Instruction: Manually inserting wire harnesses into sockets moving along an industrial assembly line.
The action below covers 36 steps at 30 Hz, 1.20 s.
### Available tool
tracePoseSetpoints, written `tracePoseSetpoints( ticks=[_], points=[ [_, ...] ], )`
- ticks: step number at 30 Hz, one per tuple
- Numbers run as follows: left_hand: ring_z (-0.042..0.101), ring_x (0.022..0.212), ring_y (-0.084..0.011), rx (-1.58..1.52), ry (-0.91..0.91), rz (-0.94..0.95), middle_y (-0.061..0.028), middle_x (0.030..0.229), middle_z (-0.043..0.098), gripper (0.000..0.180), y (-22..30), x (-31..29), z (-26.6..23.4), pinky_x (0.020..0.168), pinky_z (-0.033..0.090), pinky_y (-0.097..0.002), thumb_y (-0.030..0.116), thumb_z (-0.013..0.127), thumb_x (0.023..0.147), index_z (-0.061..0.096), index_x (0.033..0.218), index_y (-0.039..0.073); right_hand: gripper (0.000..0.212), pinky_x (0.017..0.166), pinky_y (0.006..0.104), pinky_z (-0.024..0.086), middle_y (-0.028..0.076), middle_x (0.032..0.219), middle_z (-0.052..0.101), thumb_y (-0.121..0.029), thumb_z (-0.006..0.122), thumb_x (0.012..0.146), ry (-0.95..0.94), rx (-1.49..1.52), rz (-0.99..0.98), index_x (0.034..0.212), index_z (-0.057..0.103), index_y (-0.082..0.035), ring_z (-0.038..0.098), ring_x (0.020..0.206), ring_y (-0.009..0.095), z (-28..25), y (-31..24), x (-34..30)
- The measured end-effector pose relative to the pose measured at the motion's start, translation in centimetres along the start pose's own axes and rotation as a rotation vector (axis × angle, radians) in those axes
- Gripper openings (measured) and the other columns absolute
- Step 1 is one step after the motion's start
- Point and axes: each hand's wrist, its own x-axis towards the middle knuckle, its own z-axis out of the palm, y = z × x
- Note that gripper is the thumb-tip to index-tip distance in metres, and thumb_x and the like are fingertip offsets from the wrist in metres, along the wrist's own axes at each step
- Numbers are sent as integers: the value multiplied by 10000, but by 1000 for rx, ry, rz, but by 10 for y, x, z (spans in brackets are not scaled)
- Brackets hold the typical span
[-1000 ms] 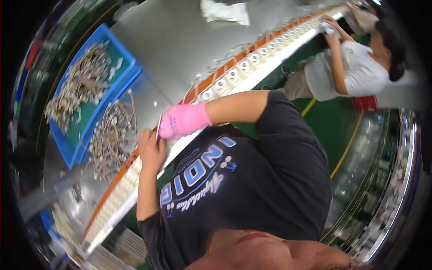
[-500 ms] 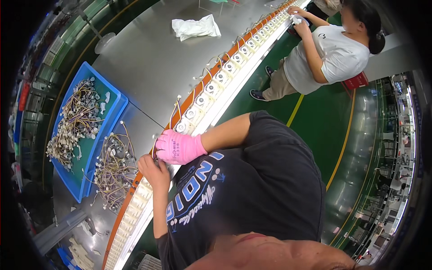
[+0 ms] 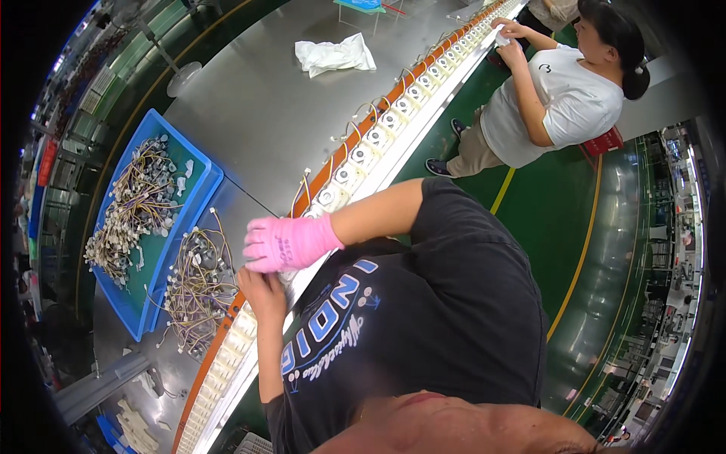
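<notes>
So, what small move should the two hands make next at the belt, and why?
Probably finish the white part under the hands before reaching for more wire. The right hand, in a pink glove, and the bare left hand meet over it at the belt, and the wire pile lies close beside them.

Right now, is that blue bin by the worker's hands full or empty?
Partly full. The blue bin holds a heap of wired parts spread over much of its green floor, below the rim; another loose pile of wired parts lies outside it.

A factory assembly line — long conveyor (image 3: 393, 144) of parts; wire-filled blue bin (image 3: 144, 227).
</notes>
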Motion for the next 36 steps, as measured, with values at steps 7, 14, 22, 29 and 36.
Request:
tracePoseSetpoints(
  ticks=[7,14,22,29,36],
  points=[
    [447,851,-347,41,69,1,-171,870,483,156,4,1,3,760,350,-417,52,617,756,502,824,-28,222,621,399,436,69,700,606,-183,582,748,-561,185,69,945,547,-86,622,696,274,-2,13,3],
    [468,847,-324,-10,95,-10,-137,844,497,150,8,4,4,764,360,-401,42,650,729,515,777,-1,325,574,395,448,80,622,570,-173,605,726,-937,252,215,989,470,-39,608,585,299,-21,10,12],
    [483,816,-325,-14,131,-47,-129,812,513,131,3,-2,3,729,373,-403,68,651,733,542,786,20,208,648,418,453,110,720,628,-186,563,759,-881,248,175,924,561,-60,640,703,290,-17,15,19],
    [493,781,-319,-51,213,-51,-116,778,522,147,10,6,4,677,374,-397,73,676,676,544,733,39,197,634,429,454,152,729,614,-169,516,790,-920,199,225,943,502,-46,618,685,333,-12,13,15],
    [484,794,-291,-60,224,-132,-88,782,499,141,14,3,8,685,367,-393,69,666,661,545,733,59,173,683,426,437,176,785,593,-184,497,812,-804,379,464,899,489,-34,593,780,341,-1,15,11]
  ],
)
